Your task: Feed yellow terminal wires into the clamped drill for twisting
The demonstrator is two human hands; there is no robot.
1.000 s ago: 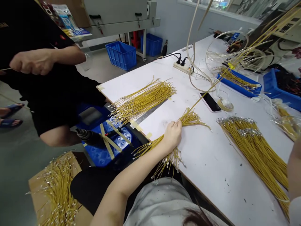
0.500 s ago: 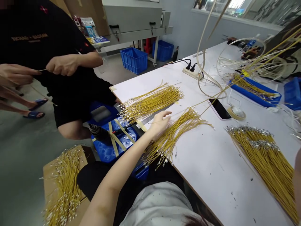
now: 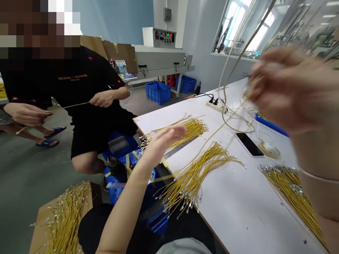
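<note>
My left hand (image 3: 165, 143) is raised with its fingers stretched out and holds nothing. It hovers over the near end of a bundle of yellow wires (image 3: 192, 128) on the white table. My right hand (image 3: 287, 90), smeared by motion, is lifted high at the right with its fingers closed. A single yellow wire (image 3: 215, 131) runs up across the table to its fingertips. Below and between the hands lies a second, looser bundle of yellow wires (image 3: 197, 173), its metal-tipped ends hanging past the table edge. Another wire bundle (image 3: 292, 190) lies at the right, partly behind my right arm.
A phone (image 3: 249, 144), a tape roll (image 3: 268, 150) and a power strip (image 3: 216, 106) lie on the table (image 3: 238, 197). A co-worker (image 3: 87, 95) sits opposite, stretching a wire between both hands. More wires rest on a cardboard box (image 3: 39, 218) at lower left.
My left hand has lifted off the looser bundle. My right hand has come up into view from the right edge, with a wire trailing. The camera has tilted upward.
</note>
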